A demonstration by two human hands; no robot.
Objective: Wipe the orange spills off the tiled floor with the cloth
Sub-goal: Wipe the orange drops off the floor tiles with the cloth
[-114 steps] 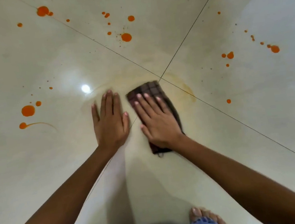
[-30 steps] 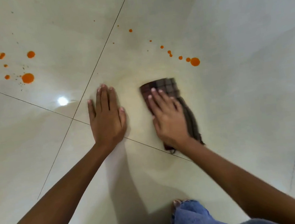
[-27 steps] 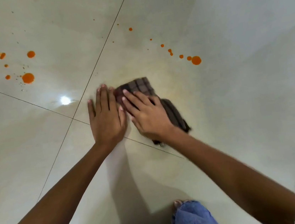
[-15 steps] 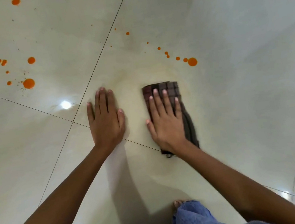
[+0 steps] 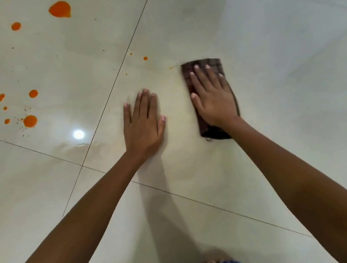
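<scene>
Several orange spills [image 5: 30, 121] remaining on the tiled floor [image 5: 294, 94] far left, right hand [image 5: 213, 98] pressing flat, fingers spread, on the cloth [image 5: 201, 65], left hand [image 5: 143, 122] bracing flat beside it; roughly midway

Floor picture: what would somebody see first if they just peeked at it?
Probably the bright orange spills dotted over the pale tiled floor at the upper left, the biggest blob near the top edge. Next, in the middle, the right hand pressed flat on a dark checked cloth, with the left hand flat on bare tile beside it.
</scene>
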